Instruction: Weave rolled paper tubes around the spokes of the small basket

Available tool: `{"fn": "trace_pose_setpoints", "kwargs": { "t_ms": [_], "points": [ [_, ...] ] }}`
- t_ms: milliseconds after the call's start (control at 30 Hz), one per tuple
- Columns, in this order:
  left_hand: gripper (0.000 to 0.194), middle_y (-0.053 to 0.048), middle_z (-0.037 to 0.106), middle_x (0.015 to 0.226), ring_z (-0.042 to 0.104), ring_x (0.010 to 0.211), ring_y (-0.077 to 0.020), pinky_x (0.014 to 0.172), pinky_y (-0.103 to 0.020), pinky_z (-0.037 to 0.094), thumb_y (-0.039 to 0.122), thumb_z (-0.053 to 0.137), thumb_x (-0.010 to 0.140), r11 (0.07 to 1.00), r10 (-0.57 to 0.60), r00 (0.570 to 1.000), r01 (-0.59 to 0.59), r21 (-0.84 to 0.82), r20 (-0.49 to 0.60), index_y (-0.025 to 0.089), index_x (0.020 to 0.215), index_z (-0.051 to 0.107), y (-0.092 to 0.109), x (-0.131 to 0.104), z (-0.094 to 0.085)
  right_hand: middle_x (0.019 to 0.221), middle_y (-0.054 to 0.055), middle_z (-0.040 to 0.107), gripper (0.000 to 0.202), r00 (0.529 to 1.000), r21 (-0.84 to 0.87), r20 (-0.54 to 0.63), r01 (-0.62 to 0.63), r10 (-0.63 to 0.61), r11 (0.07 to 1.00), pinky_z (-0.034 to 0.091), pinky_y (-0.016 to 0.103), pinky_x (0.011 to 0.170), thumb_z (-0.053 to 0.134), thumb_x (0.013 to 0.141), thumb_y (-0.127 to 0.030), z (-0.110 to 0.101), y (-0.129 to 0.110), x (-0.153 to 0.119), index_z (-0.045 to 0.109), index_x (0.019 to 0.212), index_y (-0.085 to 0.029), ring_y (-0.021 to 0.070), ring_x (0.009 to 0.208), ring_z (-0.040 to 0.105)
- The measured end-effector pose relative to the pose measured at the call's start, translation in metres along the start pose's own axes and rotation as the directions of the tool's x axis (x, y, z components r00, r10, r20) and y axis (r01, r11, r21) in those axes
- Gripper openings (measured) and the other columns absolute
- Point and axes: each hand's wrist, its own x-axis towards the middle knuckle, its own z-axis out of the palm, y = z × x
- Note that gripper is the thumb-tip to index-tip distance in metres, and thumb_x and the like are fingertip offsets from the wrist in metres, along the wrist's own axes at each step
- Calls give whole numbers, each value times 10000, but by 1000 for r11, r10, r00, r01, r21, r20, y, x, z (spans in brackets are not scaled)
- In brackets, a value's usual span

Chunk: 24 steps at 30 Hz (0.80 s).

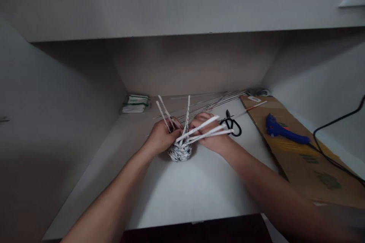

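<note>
A small woven basket (180, 153) of printed white paper strips stands on the white surface, with several paper tubes sticking up and out from its rim. At its left side my left hand (163, 135) has its thumb and fingers closed at the rim, around the base of the tubes. On the right, my right hand (209, 131) has its fingers curled behind tubes that fan out to the right. Those tubes partly cover it, and what its fingertips grip is hidden.
Black-handled scissors (234, 127) lie right of my right hand. Behind are long thin paper sticks (222, 100). A blue glue gun (288, 133) with a black cord rests on cardboard (310, 174) at right. A white-and-green packet (135, 104) lies back left.
</note>
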Motion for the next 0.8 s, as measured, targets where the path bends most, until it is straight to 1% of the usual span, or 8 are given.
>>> {"fn": "trace_pose_setpoints", "kwargs": {
  "t_ms": [100, 200, 300, 367, 433, 533, 700, 800],
  "points": [
    [60, -34, 702, 707, 641, 641, -161, 596, -244, 475, 203, 605, 722, 999, -23, 996, 25, 29, -91, 169, 750, 646, 1, 1, -1, 1082, 77, 666, 140, 985, -31, -166, -56, 50, 998, 358, 459, 970, 573, 854, -235, -4, -4, -2, 673, 950, -215, 277, 1136, 503],
    [60, -34, 698, 714, 636, 649, -158, 589, -234, 467, 212, 606, 721, 996, -18, 986, 31, 78, -164, 169, 743, 640, 1, 1, 0, 1063, 76, 694, 206, 958, 151, -221, -150, 181, 977, 410, 446, 958, 573, 843, -222, -2, -7, -2, 682, 1018, -213, 254, 1066, 577],
    [68, -15, 684, 710, 624, 641, -143, 578, -218, 452, 217, 603, 726, 996, 0, 983, 16, 86, -186, 175, 762, 643, -3, 1, 5, 856, 51, 723, 184, 901, 505, -4, -372, 433, 779, 517, 337, 725, 600, 840, -316, 8, -10, -1, 689, 943, -192, 193, 786, 659],
    [69, -1, 663, 683, 606, 613, -133, 566, -215, 444, 208, 598, 724, 998, 4, 980, 9, 64, -198, 175, 768, 639, -5, 1, 8, 790, 45, 718, 235, 852, 628, 127, -465, 508, 623, 510, 297, 602, 652, 798, -383, 15, -11, -1, 683, 913, -181, 176, 675, 656],
    [66, 2, 651, 675, 595, 600, -129, 562, -219, 440, 201, 593, 726, 999, -1, 978, 9, 38, -210, 170, 769, 633, -5, 1, 11, 796, 41, 715, 318, 834, 680, 125, -466, 537, 566, 501, 283, 573, 708, 744, -400, 21, -12, -1, 668, 974, -184, 170, 658, 654],
    [51, -11, 656, 701, 607, 634, -135, 591, -229, 453, 199, 600, 731, 1000, -3, 981, 3, -1, -196, 159, 755, 622, -3, 1, 12, 796, 26, 706, 365, 832, 721, 58, -417, 551, 554, 496, 273, 574, 714, 738, -387, 24, -16, -1, 641, 1046, -206, 159, 654, 648],
    [184, -18, 679, 738, 644, 666, -151, 606, -236, 492, 179, 665, 658, 989, -53, 981, 26, -143, -187, 157, 836, 626, 0, 3, 10, 736, 7, 679, 140, 845, 780, -7, -330, 535, 532, 489, 258, 605, 663, 761, -329, 27, -24, 2, 656, 826, -206, 152, 677, 630],
    [331, -15, 691, 701, 641, 589, -158, 515, -228, 470, 192, 692, 625, 961, -153, 977, 112, -253, -147, 151, 948, 634, 1, 3, 9, 669, -10, 647, 129, 821, 806, 66, -379, 567, 455, 456, 241, 557, 665, 740, -316, 28, -27, 4, 634, 767, -193, 134, 608, 593]
  ]
}}
